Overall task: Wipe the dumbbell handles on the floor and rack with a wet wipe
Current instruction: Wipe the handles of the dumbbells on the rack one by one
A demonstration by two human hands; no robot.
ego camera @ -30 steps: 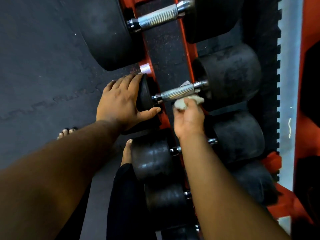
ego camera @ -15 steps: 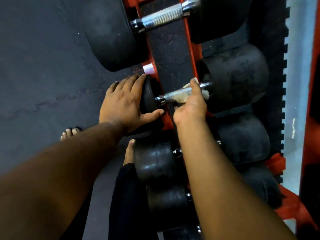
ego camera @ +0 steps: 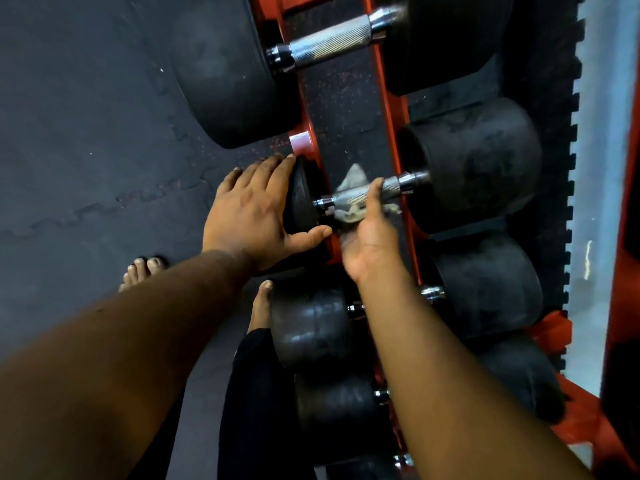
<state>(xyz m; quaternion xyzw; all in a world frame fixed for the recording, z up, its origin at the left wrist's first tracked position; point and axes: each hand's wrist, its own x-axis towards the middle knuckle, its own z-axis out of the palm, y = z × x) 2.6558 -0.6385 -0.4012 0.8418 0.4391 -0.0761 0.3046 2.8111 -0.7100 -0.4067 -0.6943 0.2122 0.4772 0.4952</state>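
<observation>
Lying across the red steel rack rails: black round-headed rubber dumbbell with knurled chrome handle, second down in the visible row. Showing dull, scuffed rubber on the far head; showing bright metal at the handle collars. Wrapping around the handle's near half: crumpled grey-white wet wipe, one corner sticking up behind the bar, frayed edges hanging below. Gripping wipe and handle from beneath: right hand, fingers curling up and over the bar. Resting flat against the near head: left hand, fingers straight, thumb spreading along the lower edge. Sitting above: larger black dumbbell with chrome handle. Lying underneath: dark rubber floor matting.
</observation>
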